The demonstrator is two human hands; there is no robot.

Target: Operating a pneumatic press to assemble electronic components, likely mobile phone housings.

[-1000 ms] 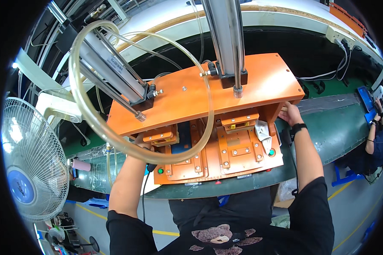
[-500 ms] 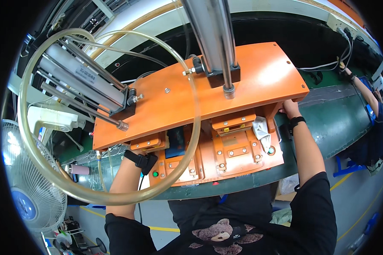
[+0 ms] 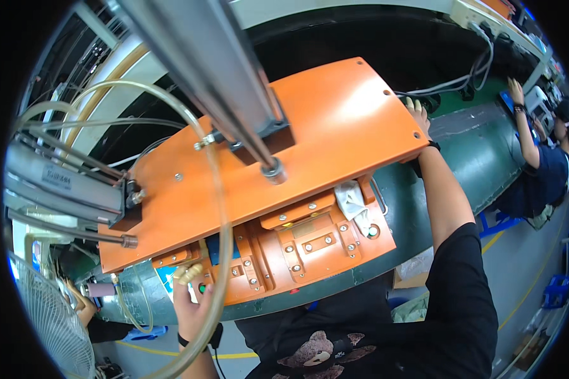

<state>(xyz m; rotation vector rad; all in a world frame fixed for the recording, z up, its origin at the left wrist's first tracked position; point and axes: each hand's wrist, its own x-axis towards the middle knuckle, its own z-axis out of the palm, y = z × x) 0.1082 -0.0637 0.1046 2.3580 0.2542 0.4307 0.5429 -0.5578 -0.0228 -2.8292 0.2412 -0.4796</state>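
Note:
An orange pneumatic press [image 3: 335,120] stands before me, with two cylinders on its top plate. My left hand [image 3: 191,303] is at the front left corner of its base, close to the green button [image 3: 201,288]. Pale yellow covers sit on its fingertips; the fingers are extended and I see nothing held. Beyond the right end of the top plate, my right hand [image 3: 418,117] has its fingers apart, near dark cables. Its palm is partly hidden by the plate. A blue piece [image 3: 221,249] lies in the left part of the base.
A white cloth [image 3: 354,203] hangs at the right of the base, beside another green button [image 3: 373,231]. A clear hose [image 3: 218,189] loops across the front. A fan [image 3: 50,322] stands at left. Another person [image 3: 544,151] works at the far right; another's arm [image 3: 82,303] shows at left.
My left hand has come out from under the top plate toward me. My right hand has moved from the right support to farther back. The view has shifted and turned.

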